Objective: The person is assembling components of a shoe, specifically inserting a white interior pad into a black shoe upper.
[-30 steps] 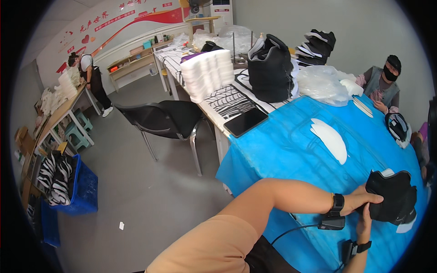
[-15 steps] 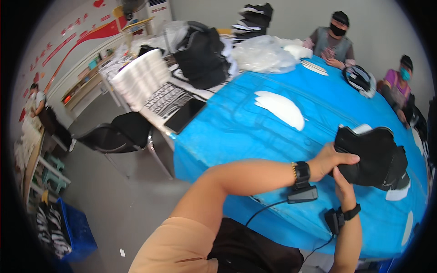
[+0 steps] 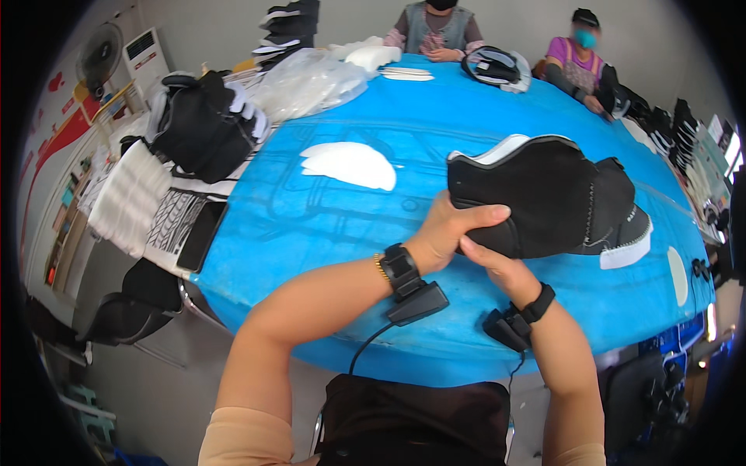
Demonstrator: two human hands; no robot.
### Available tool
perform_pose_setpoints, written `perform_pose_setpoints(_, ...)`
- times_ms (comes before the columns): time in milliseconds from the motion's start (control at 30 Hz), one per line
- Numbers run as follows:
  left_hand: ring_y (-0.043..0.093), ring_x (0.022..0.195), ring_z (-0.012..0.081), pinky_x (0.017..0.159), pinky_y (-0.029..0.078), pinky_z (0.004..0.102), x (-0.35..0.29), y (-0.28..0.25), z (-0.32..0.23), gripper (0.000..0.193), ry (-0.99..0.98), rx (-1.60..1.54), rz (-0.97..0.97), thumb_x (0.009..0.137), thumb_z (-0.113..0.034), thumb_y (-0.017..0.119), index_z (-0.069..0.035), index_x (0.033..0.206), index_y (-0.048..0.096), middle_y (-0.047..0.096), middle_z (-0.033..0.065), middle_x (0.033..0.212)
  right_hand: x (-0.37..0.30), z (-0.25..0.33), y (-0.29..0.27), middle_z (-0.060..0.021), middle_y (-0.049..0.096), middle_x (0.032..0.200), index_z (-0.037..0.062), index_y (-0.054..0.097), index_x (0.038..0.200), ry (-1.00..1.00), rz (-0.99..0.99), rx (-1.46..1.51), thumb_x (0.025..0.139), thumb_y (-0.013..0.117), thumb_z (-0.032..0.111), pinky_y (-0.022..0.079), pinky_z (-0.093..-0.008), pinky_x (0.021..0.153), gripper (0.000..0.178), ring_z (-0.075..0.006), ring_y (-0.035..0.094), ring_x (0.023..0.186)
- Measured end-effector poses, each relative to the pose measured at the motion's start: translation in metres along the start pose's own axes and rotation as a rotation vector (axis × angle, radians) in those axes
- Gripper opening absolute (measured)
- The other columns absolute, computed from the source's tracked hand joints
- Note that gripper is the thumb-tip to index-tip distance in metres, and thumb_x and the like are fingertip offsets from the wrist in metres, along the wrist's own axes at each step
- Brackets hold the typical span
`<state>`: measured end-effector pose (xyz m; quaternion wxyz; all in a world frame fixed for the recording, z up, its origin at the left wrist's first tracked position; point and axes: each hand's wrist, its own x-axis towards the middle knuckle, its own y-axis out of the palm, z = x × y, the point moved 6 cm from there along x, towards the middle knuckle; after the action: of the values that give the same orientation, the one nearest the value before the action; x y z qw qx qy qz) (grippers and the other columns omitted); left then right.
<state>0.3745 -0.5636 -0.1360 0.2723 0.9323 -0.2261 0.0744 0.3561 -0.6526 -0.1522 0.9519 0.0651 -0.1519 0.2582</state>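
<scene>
The left hand [image 3: 444, 233] is holding the black piece [image 3: 536, 194] by its left end, with the thumb lying on the visible face and the other fingers hidden behind it. The right hand [image 3: 505, 276] is just below; its thumb points up near the left thumb, at the lower edge of the piece. Its other fingers are hidden, so I cannot tell if they are closed on it.

From the fingers, the black piece extends to the right, above the blue cover [image 3: 264, 248]. At its end farthest from the fingers, there is a white flap [image 3: 626, 250].

To the left of the fingers and a little farther away, white sheets [image 3: 353, 165] lie overlapping. Well apart, farther to the left, is a black tablet [image 3: 202, 237]. Beyond the fingers, across the table, sit two people [image 3: 435, 33].
</scene>
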Motion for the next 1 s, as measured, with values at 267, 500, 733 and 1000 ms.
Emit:
perform_pose_setpoints(267,0.062,0.092,0.0172,0.082,0.052,0.0326,-0.002,0.012,-0.013,0.047,0.015,-0.002,-0.020,0.072,-0.014,0.077,0.003,0.112,0.060,0.065,0.0105,0.102,-0.002,-0.003,0.006,-0.0114,0.047,0.134,-0.0006,0.041,0.136,0.042,0.046,0.026,0.087,0.069,0.027,0.036,-0.0352,0.106,0.062,-0.0196,0.044,0.126)
perform_pose_setpoints(500,0.059,0.105,0.0165,0.088,0.048,0.0318,-0.004,-0.009,0.017,0.054,-0.106,0.089,-0.111,0.091,-0.041,0.060,-0.003,0.127,0.049,0.059,0.0072,0.117,0.009,-0.009,-0.014,-0.0089,0.058,0.116,0.0006,0.050,0.127,0.076,0.071,-0.020,0.085,0.070,0.022,0.045,-0.0306,0.090,0.052,-0.0163,0.054,0.108)
perform_pose_setpoints(733,0.057,0.107,0.0197,0.087,0.049,0.0373,0.000,-0.017,0.020,0.063,-0.117,0.200,-0.192,0.092,-0.040,0.061,-0.004,0.134,0.032,0.052,0.0107,0.125,0.013,-0.008,-0.031,-0.0075,0.060,0.098,0.0006,0.056,0.112,-0.206,-0.169,-0.152,0.076,0.069,0.010,0.050,-0.0290,0.070,0.039,-0.0131,0.058,0.085)
perform_pose_setpoints(1000,0.044,0.123,0.0216,0.098,0.038,0.0422,-0.002,-0.054,0.013,0.084,0.082,0.450,-0.346,0.086,-0.036,0.069,-0.011,0.145,0.015,0.042,0.0104,0.136,0.034,-0.029,-0.042,-0.0253,0.058,0.110,-0.0110,0.048,0.117,-0.277,-0.239,-0.358,0.058,0.065,0.007,0.048,-0.0371,0.085,0.064,-0.0338,0.057,0.097)
